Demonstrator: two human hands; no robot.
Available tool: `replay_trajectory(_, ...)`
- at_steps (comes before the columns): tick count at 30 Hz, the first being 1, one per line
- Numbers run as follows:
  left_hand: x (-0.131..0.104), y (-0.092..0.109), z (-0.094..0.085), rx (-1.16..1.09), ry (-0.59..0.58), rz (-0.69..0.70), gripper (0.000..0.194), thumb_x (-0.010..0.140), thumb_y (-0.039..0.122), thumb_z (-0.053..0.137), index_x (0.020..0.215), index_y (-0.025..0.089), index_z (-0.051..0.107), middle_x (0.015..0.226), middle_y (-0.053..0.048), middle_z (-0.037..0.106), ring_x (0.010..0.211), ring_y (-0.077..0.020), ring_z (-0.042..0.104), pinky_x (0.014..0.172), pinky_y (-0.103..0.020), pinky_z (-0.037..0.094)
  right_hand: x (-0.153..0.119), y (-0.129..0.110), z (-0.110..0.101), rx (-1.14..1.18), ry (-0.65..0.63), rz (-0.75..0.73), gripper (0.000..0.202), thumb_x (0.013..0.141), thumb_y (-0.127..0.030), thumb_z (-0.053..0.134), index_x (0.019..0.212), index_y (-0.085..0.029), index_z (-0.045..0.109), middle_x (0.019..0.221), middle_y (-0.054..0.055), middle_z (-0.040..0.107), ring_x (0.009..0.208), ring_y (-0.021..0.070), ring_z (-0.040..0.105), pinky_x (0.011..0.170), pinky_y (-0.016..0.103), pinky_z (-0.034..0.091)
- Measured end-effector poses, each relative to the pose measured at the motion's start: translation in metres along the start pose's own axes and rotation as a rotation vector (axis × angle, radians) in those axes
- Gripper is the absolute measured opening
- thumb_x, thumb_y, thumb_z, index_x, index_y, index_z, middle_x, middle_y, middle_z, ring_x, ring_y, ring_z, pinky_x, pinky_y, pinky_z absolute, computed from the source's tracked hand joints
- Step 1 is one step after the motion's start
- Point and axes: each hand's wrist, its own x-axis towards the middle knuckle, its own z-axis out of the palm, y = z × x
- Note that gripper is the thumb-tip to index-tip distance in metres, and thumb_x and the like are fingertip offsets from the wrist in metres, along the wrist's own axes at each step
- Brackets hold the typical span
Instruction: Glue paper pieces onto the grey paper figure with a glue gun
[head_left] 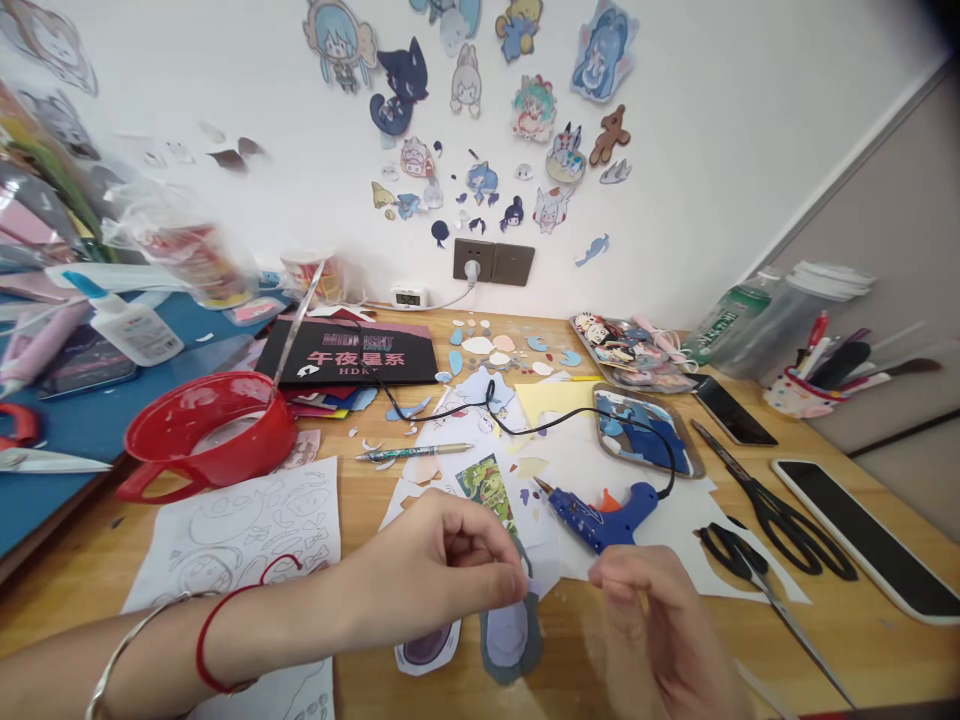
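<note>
My left hand (457, 565) hovers over the desk's front middle, thumb and forefinger pinched together. My right hand (664, 625) is also closed in a pinch, a short gap to its right. Anything between either set of fingertips is too small to make out. Below my left hand lie a grey and lilac paper cutout (510, 645) and a dark purple one (427, 652), the latter partly covered by my wrist. Just beyond my right hand a blue hot glue gun (607, 520) rests on white paper, nozzle pointing left. A green printed card (486, 485) sits behind my left hand.
Two black-handled scissors (780, 510) and a white-edged device (870, 535) are at right. A sketched sheet (247, 530) and a red bowl (210, 425) occupy the left. The glue gun's black cord (540, 430) crosses the desk among paper scraps. A pen cup (799, 392) stands far right.
</note>
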Motion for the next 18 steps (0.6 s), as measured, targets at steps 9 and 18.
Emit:
replay_trajectory(9,0.001,-0.001,0.001,0.007,-0.006,0.026,0.019,0.072,0.032,0.065,0.067,0.014,0.059,0.046,0.008,0.039,0.042,-0.0054,0.029,0.041,-0.020,0.020,0.008,-0.003,0.004,-0.132,-0.266,-0.260,0.013,0.080,-0.005,0.049,0.087,-0.015,0.052,0.081,0.005,0.058,0.072,0.0146,0.050,0.064,0.027,0.042)
replay_trajectory(18,0.003,-0.009,0.001,0.037,-0.001,0.046,0.017,0.074,0.030,0.062,0.067,0.015,0.060,0.044,0.009,0.032,0.042,-0.0061,0.024,0.040,-0.021,0.017,0.007,-0.005,0.009,-0.194,-0.313,-0.297,0.019,0.075,0.000,0.034,0.081,-0.016,0.042,0.076,0.004,0.047,0.068,0.0157,0.040,0.058,0.029,0.035)
